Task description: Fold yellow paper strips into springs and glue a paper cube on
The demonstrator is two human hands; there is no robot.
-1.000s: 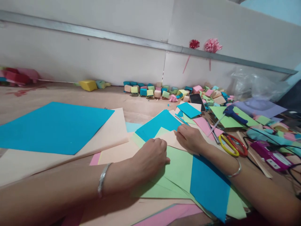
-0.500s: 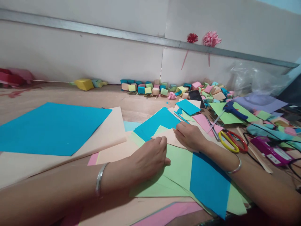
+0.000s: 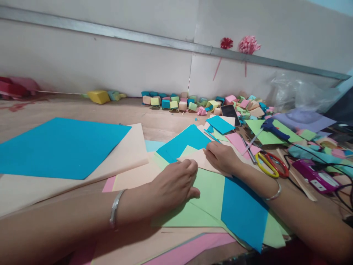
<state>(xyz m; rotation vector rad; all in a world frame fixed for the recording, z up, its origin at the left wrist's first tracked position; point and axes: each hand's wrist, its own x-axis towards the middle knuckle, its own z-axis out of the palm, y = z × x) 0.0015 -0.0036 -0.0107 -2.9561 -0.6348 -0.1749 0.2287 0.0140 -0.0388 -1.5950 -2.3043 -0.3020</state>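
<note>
Peach sheet [image 3: 197,160], just one, touched by left hand [image 3: 172,184] and right hand [image 3: 223,158].

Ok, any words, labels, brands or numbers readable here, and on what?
None can be read.
White label on the purple device: too blurred to read.
Phone: screen dark, no text.
Peach sheet: blank.
</note>
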